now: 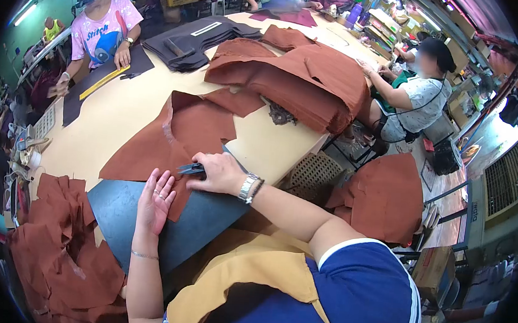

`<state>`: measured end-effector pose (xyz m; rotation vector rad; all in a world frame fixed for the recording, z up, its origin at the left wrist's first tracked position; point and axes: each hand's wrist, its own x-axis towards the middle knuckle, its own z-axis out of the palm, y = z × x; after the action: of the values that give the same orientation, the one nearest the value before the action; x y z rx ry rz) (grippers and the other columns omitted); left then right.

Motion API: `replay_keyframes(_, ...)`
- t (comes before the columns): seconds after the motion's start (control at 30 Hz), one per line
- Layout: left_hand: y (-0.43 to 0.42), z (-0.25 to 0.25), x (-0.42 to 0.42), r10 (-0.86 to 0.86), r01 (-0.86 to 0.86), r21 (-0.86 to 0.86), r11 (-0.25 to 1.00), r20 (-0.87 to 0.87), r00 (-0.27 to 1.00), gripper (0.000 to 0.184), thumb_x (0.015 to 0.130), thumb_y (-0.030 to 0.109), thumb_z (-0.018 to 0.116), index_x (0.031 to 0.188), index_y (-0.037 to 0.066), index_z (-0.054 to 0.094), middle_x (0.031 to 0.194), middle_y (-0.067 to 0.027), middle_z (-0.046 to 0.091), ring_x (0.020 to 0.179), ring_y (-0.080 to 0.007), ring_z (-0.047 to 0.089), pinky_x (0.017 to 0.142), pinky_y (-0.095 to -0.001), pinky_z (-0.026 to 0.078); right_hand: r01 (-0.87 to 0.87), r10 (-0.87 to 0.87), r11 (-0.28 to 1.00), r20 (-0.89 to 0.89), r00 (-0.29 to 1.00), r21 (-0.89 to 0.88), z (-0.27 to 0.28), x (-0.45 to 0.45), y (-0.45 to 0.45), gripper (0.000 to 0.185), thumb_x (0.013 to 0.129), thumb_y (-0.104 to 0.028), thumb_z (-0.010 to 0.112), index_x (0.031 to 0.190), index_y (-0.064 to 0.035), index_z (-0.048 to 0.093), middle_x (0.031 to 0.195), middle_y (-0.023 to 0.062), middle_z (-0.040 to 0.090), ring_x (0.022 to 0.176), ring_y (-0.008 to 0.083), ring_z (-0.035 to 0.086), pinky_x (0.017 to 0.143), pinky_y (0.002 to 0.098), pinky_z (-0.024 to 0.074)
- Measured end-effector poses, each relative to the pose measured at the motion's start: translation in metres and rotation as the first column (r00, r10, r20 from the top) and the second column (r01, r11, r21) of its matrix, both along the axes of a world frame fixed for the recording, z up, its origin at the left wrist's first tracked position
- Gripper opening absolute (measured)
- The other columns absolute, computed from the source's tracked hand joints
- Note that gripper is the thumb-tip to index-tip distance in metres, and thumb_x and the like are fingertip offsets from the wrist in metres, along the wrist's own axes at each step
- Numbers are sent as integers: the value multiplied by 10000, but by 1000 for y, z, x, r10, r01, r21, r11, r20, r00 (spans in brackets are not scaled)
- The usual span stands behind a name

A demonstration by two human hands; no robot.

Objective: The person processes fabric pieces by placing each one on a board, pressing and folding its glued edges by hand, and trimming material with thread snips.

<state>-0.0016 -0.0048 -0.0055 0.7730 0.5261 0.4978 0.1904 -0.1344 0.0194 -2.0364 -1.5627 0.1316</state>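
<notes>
My right hand (221, 172) is closed around small dark thread snips (190, 169), their blades pointing left. Below them lies a rust-brown cloth piece (146, 149), spread over the table and partly over a dark blue-grey mat (114, 208). My left hand (156, 203) is open with its palm turned up and fingers stretched, beside the cloth's lower edge and above the mat. Nothing shows in that palm. The cloth's lower strip hangs down between my two hands.
A thick stack of rust-brown cloth (294, 83) lies at the far right of the table (101, 141). Crumpled brown cloth (66, 256) is at my left, more brown cloth (385, 197) at my right. Dark cut pieces (189, 39) lie at the back. Co-workers (106, 22) are around the table.
</notes>
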Motion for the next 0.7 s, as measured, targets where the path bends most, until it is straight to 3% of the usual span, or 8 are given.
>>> replay_keyframes(0.13,22,-30,-19,-89,89,20,996,18,996,507,1007,472,481,1283,49,526,1180,-87,620,1069,-191,616,879,-321,508,32,-15,990,-124,992,136,-13,3,21,217,805,-249,681,884,-62,604,799,148,669,771,364,660,692,454,526)
replay_keyframes(0.2,31,-33,-23,-263,261,64,963,15,965,525,1004,509,461,1228,45,556,1089,-71,645,991,-180,639,830,-308,526,-33,92,957,-194,977,289,4,-8,21,165,785,-193,671,854,-59,604,772,157,654,750,366,655,665,441,526)
replay_keyframes(0.27,10,-9,-15,-262,261,25,965,30,965,542,989,529,479,1219,47,573,1084,-81,650,957,-187,644,824,-319,542,-135,232,891,-178,956,432,23,-20,18,142,744,-131,672,823,-50,586,743,157,635,737,365,649,636,433,520)
replay_keyframes(0.33,2,-6,-11,-231,231,8,973,62,971,597,959,566,509,1248,45,559,1129,-99,650,996,-223,648,862,-360,550,-235,320,875,-142,937,424,29,-32,14,177,716,-106,693,827,-57,564,721,135,621,694,339,633,633,420,493)
replay_keyframes(0.47,-6,2,-11,109,-94,-81,992,209,972,594,946,524,559,1297,45,541,1207,-124,641,1112,-280,626,993,-444,494,-335,399,853,-88,913,399,18,-58,9,242,685,-57,698,867,-91,542,707,86,594,683,321,596,666,405,456)
replay_keyframes(0.57,4,8,-18,-44,63,-97,993,190,981,534,940,477,595,1263,53,572,1167,-123,662,1068,-267,646,974,-439,503,-350,424,868,-158,892,353,10,-69,6,261,671,-29,691,875,-80,536,716,104,596,710,336,608,665,426,468)
replay_keyframes(0.63,20,-14,-19,-274,283,-133,950,81,958,412,966,307,601,1258,18,567,1182,-110,664,1021,-247,670,909,-407,541,-387,459,857,-165,873,339,1,-72,8,267,668,-19,687,881,-69,533,726,112,601,726,347,615,659,438,477)
replay_keyframes(0.7,7,-10,-13,-64,66,25,998,-65,996,385,969,285,594,1251,23,572,1175,-117,664,1009,-243,671,896,-397,543,-432,502,842,-175,847,323,1,-74,5,275,678,-10,680,907,-54,534,773,136,623,733,356,635,648,436,502)
